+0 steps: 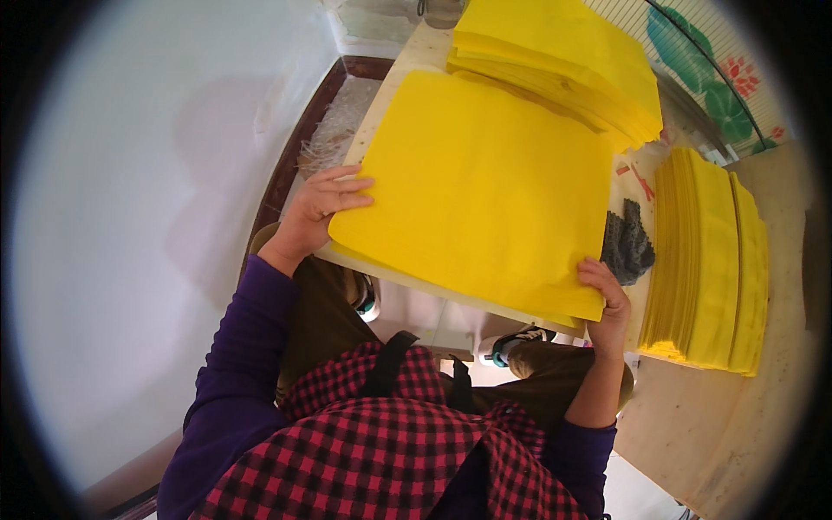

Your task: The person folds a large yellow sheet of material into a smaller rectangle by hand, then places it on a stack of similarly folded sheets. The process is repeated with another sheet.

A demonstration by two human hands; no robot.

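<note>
A large yellow felt-like sheet (477, 195) lies across the wooden table in front of me, its near edge by the table's front edge. My left hand (314, 211) grips the sheet's left edge near the front corner, fingers on top and thumb out of sight. At the front right corner, my right hand (606, 296) has its fingers curled over the edge, gripping it. Just beneath, edges of other yellow layers show; how many cannot be told. Behind the sheet rises a thick stack of yellow sheets (555, 56).
More yellow sheets (706, 260) stand in a tight pile on the right. Between them and my sheet lie a crumpled dark grey knit cloth (627, 243) and a small red tool (643, 183). A white wall (165, 199) bounds the left side. Clear plastic wrapping (340, 130) lies beside the table.
</note>
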